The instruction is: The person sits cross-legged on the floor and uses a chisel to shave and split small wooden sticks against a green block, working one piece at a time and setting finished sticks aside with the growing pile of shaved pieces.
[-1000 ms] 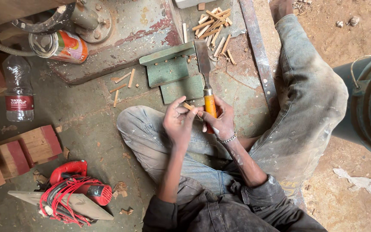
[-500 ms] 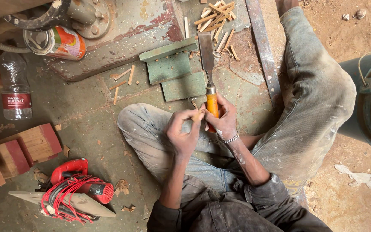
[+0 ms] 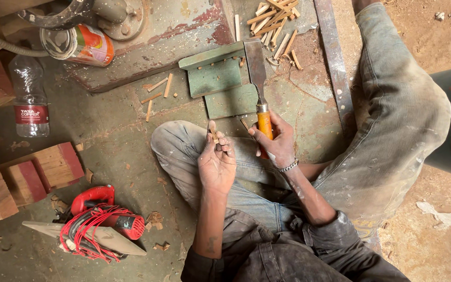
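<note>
Since a second ago, the left hand (image 3: pixel 216 164) has lifted its small wooden peg (image 3: pixel 213 132) upright above the knee, fingers pinched around it. Beside it, the right hand (image 3: pixel 275 143) grips the orange-handled chisel (image 3: pixel 259 89), blade resting on the green metal block (image 3: pixel 220 78).

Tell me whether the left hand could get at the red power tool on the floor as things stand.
Probably yes. The left hand pinches a small wooden peg over the knee, and the red power tool lies on bare floor on that same side with nothing standing between them. The peg would occupy the fingers, though.
</note>
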Demonstrator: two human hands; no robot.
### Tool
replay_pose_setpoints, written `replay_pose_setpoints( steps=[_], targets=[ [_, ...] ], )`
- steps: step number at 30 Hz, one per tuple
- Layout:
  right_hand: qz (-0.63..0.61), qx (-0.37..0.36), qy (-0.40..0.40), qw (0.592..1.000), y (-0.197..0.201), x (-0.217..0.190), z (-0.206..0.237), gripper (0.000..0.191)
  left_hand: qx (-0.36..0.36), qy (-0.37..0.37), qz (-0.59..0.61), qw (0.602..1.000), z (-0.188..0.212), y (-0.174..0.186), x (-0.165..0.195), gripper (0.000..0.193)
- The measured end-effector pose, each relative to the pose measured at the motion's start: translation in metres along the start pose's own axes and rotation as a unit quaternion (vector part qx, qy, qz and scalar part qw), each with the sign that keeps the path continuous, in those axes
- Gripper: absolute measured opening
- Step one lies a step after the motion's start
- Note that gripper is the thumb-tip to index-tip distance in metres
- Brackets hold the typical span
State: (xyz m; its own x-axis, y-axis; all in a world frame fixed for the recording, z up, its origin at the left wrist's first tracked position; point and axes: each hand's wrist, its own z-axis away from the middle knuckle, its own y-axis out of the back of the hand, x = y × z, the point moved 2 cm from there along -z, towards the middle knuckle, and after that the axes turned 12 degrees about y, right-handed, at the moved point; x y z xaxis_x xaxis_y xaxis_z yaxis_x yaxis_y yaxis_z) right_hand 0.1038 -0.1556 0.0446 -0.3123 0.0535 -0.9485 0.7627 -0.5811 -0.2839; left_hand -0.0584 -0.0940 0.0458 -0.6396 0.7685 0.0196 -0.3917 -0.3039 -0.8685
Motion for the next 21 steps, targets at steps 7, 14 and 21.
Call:
replay_pose_setpoints(
  steps=[7, 14, 21],
  targets=[
    [-0.002, 0.009, -0.007, 1.000, 0.002, 0.000, -0.003, 0.050, 0.006, 0.021, 0.038, 0.999, 0.000, 0.004, -0.002, 0.040],
    [0.009, 0.006, -0.005, 1.000, 0.002, -0.003, -0.004, 0.051, 0.000, 0.023, 0.025, 0.999, 0.004, 0.001, -0.002, 0.041],
    [0.007, 0.005, -0.012, 1.000, 0.002, -0.001, -0.003, 0.056, -0.019, 0.030, 0.037, 0.999, 0.004, -0.006, -0.005, 0.044]
  ],
)
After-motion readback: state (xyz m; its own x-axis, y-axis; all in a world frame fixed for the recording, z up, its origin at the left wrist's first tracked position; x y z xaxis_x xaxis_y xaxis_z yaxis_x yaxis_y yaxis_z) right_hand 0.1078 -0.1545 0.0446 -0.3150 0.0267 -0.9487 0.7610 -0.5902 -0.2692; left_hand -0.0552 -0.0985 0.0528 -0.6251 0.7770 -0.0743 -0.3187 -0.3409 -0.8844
